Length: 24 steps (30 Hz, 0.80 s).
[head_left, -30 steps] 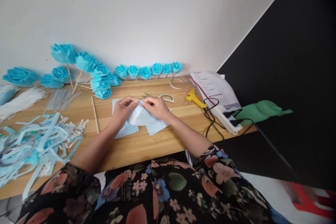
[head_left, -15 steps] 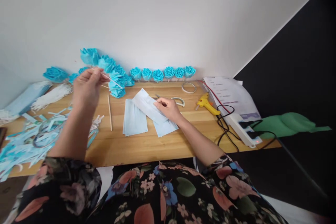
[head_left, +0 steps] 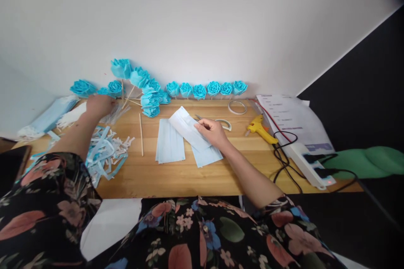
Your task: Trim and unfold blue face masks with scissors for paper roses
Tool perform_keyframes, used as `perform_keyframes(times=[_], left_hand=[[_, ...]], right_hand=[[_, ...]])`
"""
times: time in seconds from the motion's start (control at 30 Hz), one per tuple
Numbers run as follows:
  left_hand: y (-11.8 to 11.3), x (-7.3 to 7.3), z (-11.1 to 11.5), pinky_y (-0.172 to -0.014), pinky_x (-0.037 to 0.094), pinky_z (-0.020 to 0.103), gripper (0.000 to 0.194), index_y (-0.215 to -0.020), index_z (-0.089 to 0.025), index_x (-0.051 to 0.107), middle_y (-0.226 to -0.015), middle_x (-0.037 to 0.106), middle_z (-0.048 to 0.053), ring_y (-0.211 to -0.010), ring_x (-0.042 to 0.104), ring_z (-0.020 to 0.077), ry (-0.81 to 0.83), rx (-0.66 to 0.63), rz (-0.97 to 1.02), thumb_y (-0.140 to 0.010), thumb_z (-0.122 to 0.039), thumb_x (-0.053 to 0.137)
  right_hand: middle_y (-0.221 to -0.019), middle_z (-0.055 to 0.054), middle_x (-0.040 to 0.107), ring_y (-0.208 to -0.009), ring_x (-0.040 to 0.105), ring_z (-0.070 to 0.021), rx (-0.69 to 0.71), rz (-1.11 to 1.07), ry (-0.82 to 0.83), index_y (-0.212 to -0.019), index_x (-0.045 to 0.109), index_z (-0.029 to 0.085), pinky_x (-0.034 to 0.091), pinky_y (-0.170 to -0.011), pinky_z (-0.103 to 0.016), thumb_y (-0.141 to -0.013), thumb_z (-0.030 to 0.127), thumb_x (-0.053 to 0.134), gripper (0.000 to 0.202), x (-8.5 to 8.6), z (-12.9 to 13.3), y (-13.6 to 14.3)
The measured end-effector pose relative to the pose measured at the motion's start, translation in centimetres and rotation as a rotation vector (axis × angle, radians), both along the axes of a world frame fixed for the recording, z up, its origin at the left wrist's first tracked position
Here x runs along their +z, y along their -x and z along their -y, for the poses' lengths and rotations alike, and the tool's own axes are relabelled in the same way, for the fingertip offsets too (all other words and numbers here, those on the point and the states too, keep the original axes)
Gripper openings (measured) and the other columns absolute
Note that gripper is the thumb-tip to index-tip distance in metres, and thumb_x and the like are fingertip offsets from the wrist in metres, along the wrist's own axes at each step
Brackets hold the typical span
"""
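My right hand (head_left: 211, 132) pinches a pale blue pleated mask sheet (head_left: 189, 128) that slants over another sheet (head_left: 206, 157). To its left, more pale sheets (head_left: 171, 142) lie overlapped on the table. My left hand (head_left: 100, 107) is down at the back left, beside thin white strips (head_left: 116, 114) and below some blue flowers; its fingertips are mostly hidden, so whether it holds anything cannot be made out. A wooden stick (head_left: 141, 134) lies between the cut scraps (head_left: 105, 151) and the sheets. Scissors (head_left: 224, 124) lie partly behind my right hand.
Blue paper flowers (head_left: 199, 91) line the wall, several more on sticks (head_left: 150, 103) at left. A tape roll (head_left: 237, 107), yellow glue gun (head_left: 261, 128), cables and a power strip (head_left: 311, 166) are at right. Folded masks (head_left: 52, 115) and a dark object (head_left: 14, 168) are at far left.
My left hand has gone from in front of the flowers, where it held a thin white strip, down and left to the table. My right hand keeps its hold on the sheet. The view has shifted slightly.
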<state>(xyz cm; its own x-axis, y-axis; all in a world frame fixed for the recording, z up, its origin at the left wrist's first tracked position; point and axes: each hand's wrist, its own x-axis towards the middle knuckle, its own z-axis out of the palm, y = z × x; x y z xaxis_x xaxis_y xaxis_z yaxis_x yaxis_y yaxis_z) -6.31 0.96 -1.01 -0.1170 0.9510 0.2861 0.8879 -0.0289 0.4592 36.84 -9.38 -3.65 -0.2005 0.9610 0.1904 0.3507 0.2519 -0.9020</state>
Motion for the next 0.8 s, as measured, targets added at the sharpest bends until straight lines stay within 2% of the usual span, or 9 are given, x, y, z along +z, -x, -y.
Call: perform_keyframes(times=[0.1, 0.2, 0.33, 0.4, 0.47, 0.53, 0.6, 0.7, 0.8], left_hand=[[-0.3, -0.2, 0.1, -0.104, 0.028, 0.06, 0.032, -0.053, -0.015, 0.047, -0.052, 0.029, -0.001, -0.094, 0.053, 0.0292, 0.104, 0.085, -0.174, -0.075, -0.017, 0.07], [-1.0, 0.6, 1.1, -0.101, 0.033, 0.059, 0.029, -0.059, -0.014, 0.056, -0.052, 0.033, 0.0, -0.092, 0.054, 0.0289, 0.125, 0.094, -0.243, -0.081, -0.028, 0.069], [-5.0, 2.7, 4.4, -0.092, 0.044, 0.048, 0.028, -0.077, -0.016, 0.071, -0.059, 0.051, 0.003, -0.084, 0.056, 0.0247, -0.079, 0.179, -0.244, -0.091, -0.034, 0.055], [-8.6, 3.3, 6.6, -0.087, 0.046, 0.04, 0.029, -0.099, -0.019, 0.075, -0.079, 0.067, 0.003, -0.084, 0.06, 0.0222, -0.157, 0.081, 0.009, -0.089, -0.04, 0.057], [-12.7, 3.3, 8.8, -0.088, 0.047, 0.037, 0.037, -0.108, -0.02, 0.074, -0.096, 0.072, 0.004, -0.089, 0.063, 0.0213, -0.087, -0.103, 0.369, -0.082, -0.045, 0.066], [-16.8, 2.5, 10.7, -0.087, 0.05, 0.036, 0.062, -0.128, -0.022, 0.063, -0.111, 0.071, 0.006, -0.098, 0.064, 0.0228, 0.105, -0.284, 0.771, -0.073, -0.049, 0.075], [-20.2, 1.2, 12.0, -0.085, 0.053, 0.037, 0.076, -0.133, -0.024, 0.056, -0.117, 0.069, 0.008, -0.103, 0.065, 0.0251, 0.271, -0.393, 1.107, -0.064, -0.045, 0.083], [-23.1, -0.1, 12.8, -0.085, 0.055, 0.037, 0.061, -0.121, -0.017, 0.061, -0.117, 0.068, 0.013, -0.103, 0.066, 0.0259, 0.437, -0.425, 1.319, -0.067, -0.038, 0.082], [-23.4, 0.4, 12.6, -0.075, 0.057, 0.032, 0.051, -0.113, -0.017, 0.065, -0.113, 0.069, 0.011, -0.092, 0.068, 0.0226, 0.384, -0.353, 1.349, -0.066, -0.03, 0.081]], right_hand=[[-0.058, 0.004, 0.047, -0.058, 0.038, -0.0095, -0.005, 0.002, 0.005, -0.07, 0.062, 0.017, 0.029, -0.057, -0.023, -0.081, 0.046, 0.059, 0.031, 0.1, 0.0, 0.0], [-0.058, 0.004, 0.048, -0.057, 0.037, -0.0092, -0.018, -0.004, -0.007, -0.071, 0.063, 0.016, 0.03, -0.056, -0.023, -0.082, 0.046, 0.059, 0.032, 0.1, 0.1, -0.1], [-0.059, 0.004, 0.048, -0.057, 0.037, -0.0089, -0.012, -0.047, -0.01, -0.073, 0.065, 0.016, 0.03, -0.056, -0.023, -0.084, 0.048, 0.057, 0.034, 0.1, 0.0, 0.0], [-0.061, 0.004, 0.049, -0.058, 0.038, -0.0087, -0.003, -0.096, 0.009, -0.074, 0.065, 0.016, 0.03, -0.056, -0.023, -0.083, 0.048, 0.057, 0.035, 0.2, 0.0, 0.0], [-0.064, 0.004, 0.052, -0.06, 0.041, -0.0089, 0.005, -0.151, 0.035, -0.076, 0.065, 0.016, 0.031, -0.057, -0.022, -0.083, 0.05, 0.058, 0.036, 0.4, 0.1, 0.1], [-0.066, 0.003, 0.053, -0.063, 0.043, -0.0094, 0.012, -0.202, 0.062, -0.077, 0.065, 0.016, 0.032, -0.058, -0.022, -0.082, 0.052, 0.058, 0.037, 0.5, 0.3, 0.1], [-0.069, 0.003, 0.055, -0.064, 0.046, -0.0098, 0.02, -0.253, 0.072, -0.078, 0.065, 0.016, 0.034, -0.059, -0.022, -0.082, 0.053, 0.059, 0.038, 0.6, 0.5, 0.2], [-0.072, 0.002, 0.059, -0.066, 0.05, -0.0103, 0.037, -0.296, 0.068, -0.08, 0.066, 0.016, 0.037, -0.061, -0.021, -0.082, 0.054, 0.06, 0.038, 0.5, 0.4, 0.2], [-0.075, 0.001, 0.064, -0.066, 0.054, -0.0109, 0.039, -0.223, 0.057, -0.088, 0.067, 0.016, 0.039, -0.061, -0.022, -0.087, 0.052, 0.054, 0.038, 0.6, -0.2, -0.6]])
